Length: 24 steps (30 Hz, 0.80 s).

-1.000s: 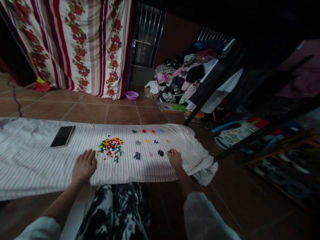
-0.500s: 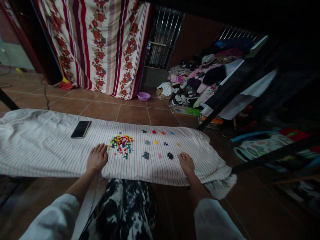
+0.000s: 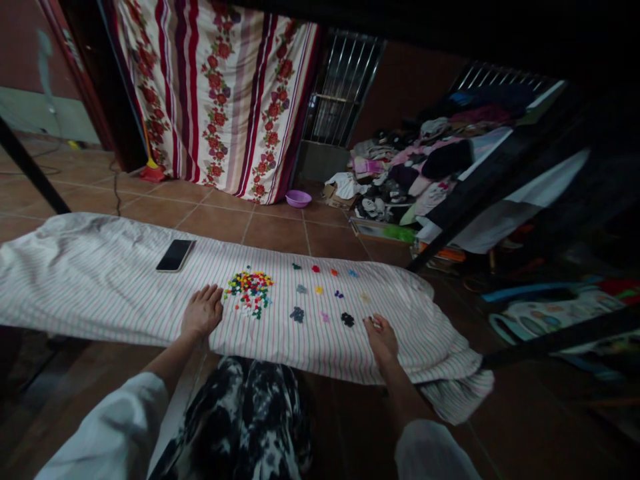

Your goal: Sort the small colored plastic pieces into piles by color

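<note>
My left hand [image 3: 203,311] lies flat on the striped cloth [image 3: 240,363], fingers stretched out. Just right of its fingertips is a mixed heap of small coloured beads [image 3: 250,290]. Farther right, sorted clusters sit in rows, among them dark grey beads [image 3: 297,315], pink beads [image 3: 325,317], yellow beads [image 3: 319,290] and red beads [image 3: 315,269]. Beside the black beads [image 3: 347,320], my right hand [image 3: 383,335] is closed, thumb and fingertips pinched low over the cloth. Whatever is between them is too small to make out. Some pale beads [image 3: 365,297] lie beyond that hand.
A phone [image 3: 175,256] rests on the cloth at left. Past the far edge, a purple basin [image 3: 299,199] stands on the tiled floor near a hanging floral curtain [image 3: 240,100]. A clothes pile [image 3: 405,167] and dark slanting posts [image 3: 450,230] are at right.
The whole view has shifted slightly, so everything appears farther right. My left hand stays flat beside the heap; my right hand remains pinched near the black beads.
</note>
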{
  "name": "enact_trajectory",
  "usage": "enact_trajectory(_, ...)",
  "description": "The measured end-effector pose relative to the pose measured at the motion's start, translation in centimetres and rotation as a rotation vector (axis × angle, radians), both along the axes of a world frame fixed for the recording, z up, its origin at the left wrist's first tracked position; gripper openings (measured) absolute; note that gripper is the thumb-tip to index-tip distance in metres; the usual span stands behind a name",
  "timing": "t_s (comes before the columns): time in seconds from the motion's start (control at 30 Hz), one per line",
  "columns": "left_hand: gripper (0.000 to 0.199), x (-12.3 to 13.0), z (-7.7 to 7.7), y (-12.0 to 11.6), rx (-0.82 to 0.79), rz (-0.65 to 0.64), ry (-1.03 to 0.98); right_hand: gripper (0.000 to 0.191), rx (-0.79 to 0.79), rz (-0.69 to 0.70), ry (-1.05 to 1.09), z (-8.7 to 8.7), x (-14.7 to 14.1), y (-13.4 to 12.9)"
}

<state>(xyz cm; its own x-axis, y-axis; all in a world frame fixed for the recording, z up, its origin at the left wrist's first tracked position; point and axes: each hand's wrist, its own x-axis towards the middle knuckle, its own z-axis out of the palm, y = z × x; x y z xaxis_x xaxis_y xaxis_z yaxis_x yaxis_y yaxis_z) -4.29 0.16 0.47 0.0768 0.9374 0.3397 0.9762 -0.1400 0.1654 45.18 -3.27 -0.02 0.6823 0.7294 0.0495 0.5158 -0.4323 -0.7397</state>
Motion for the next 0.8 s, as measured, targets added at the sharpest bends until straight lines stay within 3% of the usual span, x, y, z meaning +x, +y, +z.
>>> enact_trajectory(0.27,0.045,0.1,0.0,-0.2,0.014,0.012,0.012,0.057,0.179,-0.061,0.142,-0.4,0.4,0.0)
enact_trajectory(0.43,0.044,0.1,-0.1,-0.3,0.029,0.003,0.006,0.046,0.417,-0.075,0.078,1.3,-2.2,0.9)
enact_trajectory(0.57,0.044,0.1,-0.1,-0.3,0.030,0.012,-0.006,0.035,0.503,0.231,-0.071,3.4,-8.9,3.2)
enact_trajectory(0.7,0.043,0.1,0.0,-0.3,0.029,0.009,-0.008,0.025,0.405,0.647,-0.100,4.4,-16.9,5.9)
enact_trajectory(0.8,0.043,0.2,0.2,-0.2,0.038,0.004,-0.009,0.018,0.289,0.796,-0.197,4.3,-21.8,7.5)
